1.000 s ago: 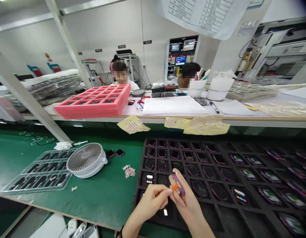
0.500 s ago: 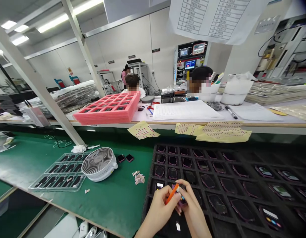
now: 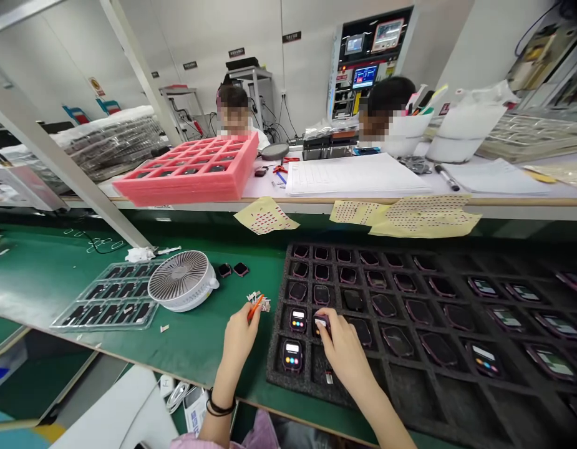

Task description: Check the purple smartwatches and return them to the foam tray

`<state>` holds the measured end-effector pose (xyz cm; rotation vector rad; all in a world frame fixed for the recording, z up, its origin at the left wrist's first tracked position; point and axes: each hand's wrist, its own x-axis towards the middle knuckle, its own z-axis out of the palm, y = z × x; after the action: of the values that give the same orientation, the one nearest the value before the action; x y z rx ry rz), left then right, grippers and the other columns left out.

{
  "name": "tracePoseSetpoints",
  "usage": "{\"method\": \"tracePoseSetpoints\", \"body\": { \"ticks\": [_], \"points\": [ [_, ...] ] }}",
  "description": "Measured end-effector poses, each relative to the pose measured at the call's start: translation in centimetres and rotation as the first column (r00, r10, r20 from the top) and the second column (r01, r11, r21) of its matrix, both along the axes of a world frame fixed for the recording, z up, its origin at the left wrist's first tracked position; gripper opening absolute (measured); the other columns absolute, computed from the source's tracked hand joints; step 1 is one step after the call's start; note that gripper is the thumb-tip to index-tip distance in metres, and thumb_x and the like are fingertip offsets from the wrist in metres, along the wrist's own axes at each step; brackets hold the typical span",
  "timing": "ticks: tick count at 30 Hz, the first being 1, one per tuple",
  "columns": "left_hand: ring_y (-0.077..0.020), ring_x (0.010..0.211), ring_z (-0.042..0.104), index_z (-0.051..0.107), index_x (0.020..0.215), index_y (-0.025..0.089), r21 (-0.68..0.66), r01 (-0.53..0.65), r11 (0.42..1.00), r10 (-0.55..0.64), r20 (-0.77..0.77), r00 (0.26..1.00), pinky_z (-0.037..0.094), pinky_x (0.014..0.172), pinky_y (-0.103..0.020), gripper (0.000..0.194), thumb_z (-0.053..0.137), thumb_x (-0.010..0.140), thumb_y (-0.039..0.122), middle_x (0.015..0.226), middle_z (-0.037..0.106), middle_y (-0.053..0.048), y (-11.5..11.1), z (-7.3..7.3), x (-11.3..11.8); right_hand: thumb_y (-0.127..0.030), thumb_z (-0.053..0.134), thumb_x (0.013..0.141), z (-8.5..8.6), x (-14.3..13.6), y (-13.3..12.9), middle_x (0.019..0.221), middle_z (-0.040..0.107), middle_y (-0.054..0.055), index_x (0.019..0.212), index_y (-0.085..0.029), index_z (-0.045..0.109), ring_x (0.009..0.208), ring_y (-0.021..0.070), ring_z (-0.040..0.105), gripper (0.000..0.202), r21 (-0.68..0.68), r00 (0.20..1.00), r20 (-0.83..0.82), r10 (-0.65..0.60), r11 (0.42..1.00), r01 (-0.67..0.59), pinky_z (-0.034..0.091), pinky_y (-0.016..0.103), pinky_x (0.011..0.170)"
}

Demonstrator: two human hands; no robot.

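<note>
My left hand (image 3: pixel 240 330) is closed around a slim orange tool (image 3: pixel 255 307), perhaps tweezers. Its tip is at a small pile of white and pinkish pieces (image 3: pixel 266 305) on the green bench. My right hand (image 3: pixel 343 344) grips a smartwatch (image 3: pixel 322 320) over a compartment of the black foam tray (image 3: pixel 275 358); fingers cover part of the watch. Left of it, a smartwatch with a lit screen (image 3: pixel 298 320) sits in its slot, and another lit smartwatch (image 3: pixel 292 357) lies in the slot below. A small white-ended piece (image 3: pixel 329 376) lies in a nearby compartment.
A white round fan (image 3: pixel 181 280) stands left of the pile, beside a clear plastic tray (image 3: pixel 75 321) of dark parts. Two dark watches (image 3: pixel 232 270) lie behind. On the raised shelf are a pink foam tray (image 3: pixel 185 187) and papers (image 3: pixel 353 178). Two people sit beyond.
My hands have separated. The left has carried the orange tool leftward to the pile, while the right has brought the smartwatch to the tray. The camera view has tilted downward.
</note>
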<state>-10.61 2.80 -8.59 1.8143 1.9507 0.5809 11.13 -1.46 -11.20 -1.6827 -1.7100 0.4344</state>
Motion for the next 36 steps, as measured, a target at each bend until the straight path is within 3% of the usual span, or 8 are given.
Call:
{"method": "tracePoseSetpoints", "body": {
  "ticks": [3,7,14,19,25,31,36],
  "points": [
    [-0.0192,0.06,0.059,0.054,0.081,0.021,-0.009,-0.044,0.999,0.044,-0.061,0.997,0.028,0.053,-0.023,0.021,0.043,0.093,0.033,0.062,0.058,-0.001,0.1,-0.5,-0.2,-0.028,0.032,0.095,-0.9,0.0,0.1,0.088,0.065,0.009,0.099,-0.02,0.058,0.082,0.0252,0.062,0.027,0.067,0.986,0.165,0.004,0.998,-0.015,0.045,0.037,0.068],
    [-0.0201,0.063,0.062,0.056,0.098,0.02,-0.023,-0.088,0.996,0.087,-0.034,0.996,0.031,0.054,-0.022,0.021,0.043,0.094,0.035,0.067,0.063,-0.002,-0.1,-0.4,-0.2,-0.031,0.034,0.096,-0.5,-0.4,0.1,0.099,0.061,0.012,0.106,-0.019,0.059,0.089,0.0265,0.058,0.03,0.218,0.944,0.318,-0.087,0.976,0.016,0.044,0.037,0.069],
    [-0.0197,0.064,0.062,0.058,0.097,0.02,0.051,-0.016,0.999,0.013,0.057,0.998,0.033,0.056,-0.023,0.023,0.041,0.093,0.036,0.072,0.066,-0.004,-1.0,-0.2,0.2,-0.024,0.045,0.091,0.6,-4.2,1.1,0.085,0.061,0.012,0.094,-0.018,0.062,0.08,0.0272,0.057,0.018,0.126,0.832,0.554,-0.033,0.991,-0.045,0.042,0.038,0.067],
    [-0.0189,0.06,0.058,0.058,0.095,0.02,0.061,-0.089,0.994,0.086,0.045,0.995,0.031,0.054,-0.023,0.027,0.039,0.092,0.038,0.068,0.062,-0.002,-1.0,0.0,-1.7,-0.031,0.046,0.091,-0.2,-4.4,1.6,0.085,0.059,0.013,0.093,-0.018,0.061,0.079,0.028,0.056,0.02,0.116,0.846,0.532,-0.043,0.993,-0.023,0.042,0.038,0.065],
    [-0.0182,0.059,0.056,0.058,0.095,0.019,0.106,-0.235,0.966,0.221,0.13,0.967,0.035,0.058,-0.025,0.032,0.037,0.091,0.043,0.065,0.059,0.0,-1.5,0.0,-5.0,-0.032,0.048,0.09,-1.2,-3.4,2.0,0.087,0.055,0.014,0.092,-0.016,0.061,0.083,0.031,0.054,0.021,0.052,0.905,0.423,0.045,0.996,-0.074,0.042,0.04,0.066],
    [-0.0154,0.056,0.051,0.06,0.09,0.018,0.074,-0.122,0.99,0.104,0.205,0.973,0.035,0.058,-0.024,0.036,0.036,0.091,0.045,0.063,0.057,0.001,-2.1,-0.2,-3.8,-0.026,0.055,0.086,-0.5,-3.9,2.0,0.091,0.055,0.011,0.091,-0.018,0.062,0.086,0.0278,0.053,0.012,0.08,0.938,0.32,0.133,0.983,-0.167,0.043,0.039,0.071],
    [-0.0143,0.055,0.047,0.061,0.089,0.018,0.102,-0.078,0.992,0.051,0.238,0.97,0.032,0.055,-0.024,0.037,0.038,0.09,0.047,0.061,0.052,0.002,-2.0,0.2,-2.7,-0.028,0.051,0.088,0.5,-4.4,1.8,0.089,0.056,0.013,0.094,-0.018,0.065,0.087,0.0303,0.052,0.018,0.045,0.91,0.412,0.052,0.996,-0.077,0.042,0.041,0.069]
  ]
}}
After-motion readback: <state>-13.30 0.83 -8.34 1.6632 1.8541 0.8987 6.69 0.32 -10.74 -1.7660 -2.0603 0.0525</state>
